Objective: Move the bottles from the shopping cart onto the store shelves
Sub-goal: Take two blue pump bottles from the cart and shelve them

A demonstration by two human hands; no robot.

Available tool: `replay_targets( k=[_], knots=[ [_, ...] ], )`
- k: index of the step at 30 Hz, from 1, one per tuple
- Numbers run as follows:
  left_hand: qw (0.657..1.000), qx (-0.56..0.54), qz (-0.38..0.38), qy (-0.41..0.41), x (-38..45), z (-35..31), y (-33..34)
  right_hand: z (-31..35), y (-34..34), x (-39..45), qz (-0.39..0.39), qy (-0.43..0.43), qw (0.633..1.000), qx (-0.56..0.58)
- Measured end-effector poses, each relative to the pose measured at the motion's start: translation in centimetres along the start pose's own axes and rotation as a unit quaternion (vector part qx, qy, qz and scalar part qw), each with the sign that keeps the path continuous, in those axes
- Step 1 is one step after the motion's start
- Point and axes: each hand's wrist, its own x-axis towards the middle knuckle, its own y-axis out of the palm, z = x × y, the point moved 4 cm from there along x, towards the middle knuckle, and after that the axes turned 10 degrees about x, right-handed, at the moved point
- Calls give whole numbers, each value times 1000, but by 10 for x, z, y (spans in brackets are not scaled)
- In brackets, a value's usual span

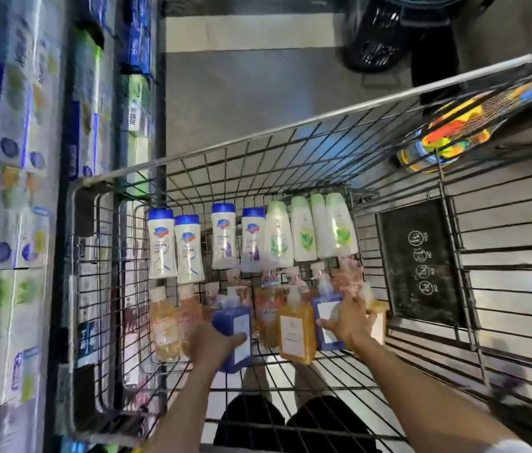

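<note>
Down in the cart [291, 125], your left hand [212, 338] grips one blue bottle [233, 325]; your right hand [351, 322] grips another [325, 317]. Between them lies an amber bottle [295, 331]; shelves [13, 191] stand at your left.

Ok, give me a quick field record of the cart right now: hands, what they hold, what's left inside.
left hand: grips a blue pump bottle
right hand: grips a second blue pump bottle
cart: wire, beside the shelves
far row: four blue-capped white bottles, four green-capped bottles
near row: orange pump bottle between the hands, other pump bottles
blur: labels unreadable
</note>
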Motion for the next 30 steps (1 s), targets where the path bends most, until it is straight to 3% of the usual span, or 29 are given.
replay_targets(
  k=[5,10,12,16,20,24,27,30],
  knots=[
    [987,-155,35,20,-4,3,-19,2,-6,2,-46,10,995,-86],
    [950,-302,78,32,-15,-3,-40,5,1,-4,-77,11,995,-57],
    [942,-322,80,45,-20,-5,-49,4,4,-8,-69,21,997,-15],
    [935,-331,105,64,-31,-6,-62,1,4,-22,-47,20,979,197],
    [916,-375,120,70,-48,-5,-68,0,-17,-36,-69,-29,962,264],
    [872,-465,140,64,-68,-4,-74,10,-39,-47,-7,-23,911,412],
    [829,-528,169,67,-83,-5,-81,28,-48,-59,106,0,831,546],
    [810,-553,167,95,-97,-11,-94,53,-60,-78,211,-16,770,602]
  ],
)
